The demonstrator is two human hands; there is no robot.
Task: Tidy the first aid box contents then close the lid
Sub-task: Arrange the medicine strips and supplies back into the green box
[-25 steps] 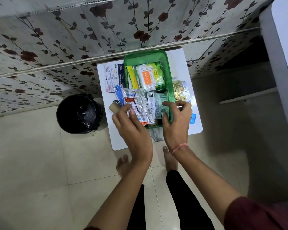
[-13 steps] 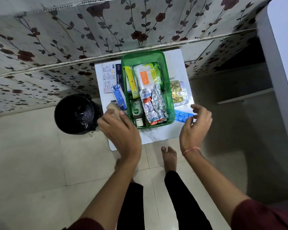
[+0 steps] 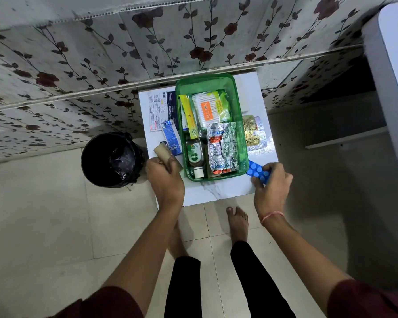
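Note:
A green plastic first aid box (image 3: 206, 82) stands open on a small white table (image 3: 218, 191). Inside lie a cotton bud pack (image 3: 206, 110), a yellow tube (image 3: 190, 118), a brown antiseptic bottle (image 3: 195, 153) and silver pill strips (image 3: 223, 148). My left hand (image 3: 164, 177) is at the box's left, closed around a beige bandage roll (image 3: 162, 152). On the box's right near corner my right hand (image 3: 271, 182) pinches a blue pill strip (image 3: 256, 171). No lid is visible.
Left of the box lie a dressings packet (image 3: 161, 110) and a blue sachet (image 3: 171, 138); gold and silver pill strips (image 3: 253, 133) lie to its right. A black bin (image 3: 112, 159) stands on the floor at the left. My bare feet are under the table's near edge.
Both hands left the box and moved apart. The left hand closed on the bandage roll at the left; the right hand reached down to the blue pill strip and gripped it.

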